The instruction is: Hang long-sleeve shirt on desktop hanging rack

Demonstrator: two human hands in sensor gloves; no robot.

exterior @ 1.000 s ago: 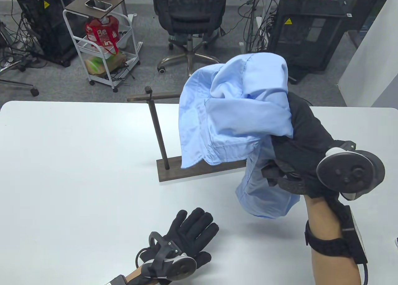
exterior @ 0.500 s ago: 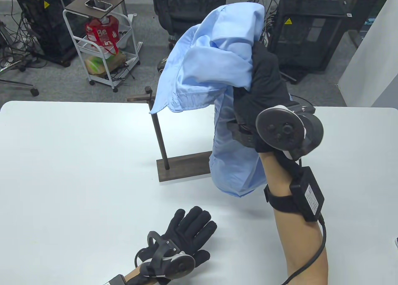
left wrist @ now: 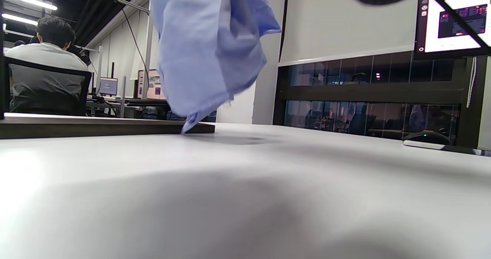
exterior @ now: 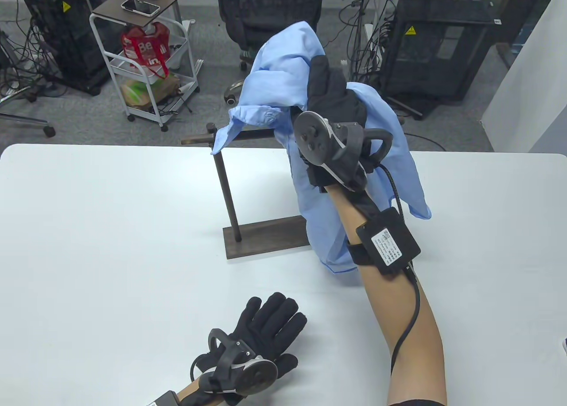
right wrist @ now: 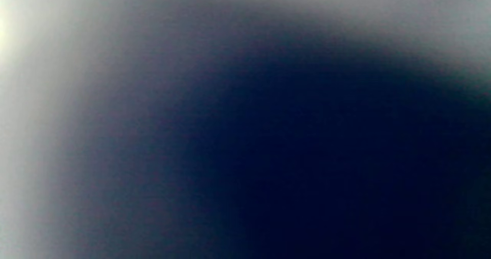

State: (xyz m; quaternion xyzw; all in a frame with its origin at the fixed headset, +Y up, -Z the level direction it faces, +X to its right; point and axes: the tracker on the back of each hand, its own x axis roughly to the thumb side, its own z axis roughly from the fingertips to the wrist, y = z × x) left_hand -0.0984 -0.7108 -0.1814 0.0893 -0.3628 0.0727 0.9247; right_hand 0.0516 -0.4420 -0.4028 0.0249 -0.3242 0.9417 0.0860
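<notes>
A light blue long-sleeve shirt is bunched over the right part of the dark wooden rack's crossbar. My right hand grips the shirt from above, at bar height. Cloth hangs down on both sides of my forearm, and its lower end reaches the rack's base. The rack's left post stands bare. My left hand rests flat on the table, fingers spread, holding nothing. In the left wrist view the shirt hangs down to the base. The right wrist view is dark and blurred, covered by cloth.
The white table carries the rack at its far middle. Beyond the far edge stand an office chair, a white cart with a phone on top, and black computer cases. A dark flat object lies far right in the left wrist view.
My right hand has carried the shirt up, leftward and away from me, then down onto the crossbar; cloth now drapes over the bar. My left hand has stayed put.
</notes>
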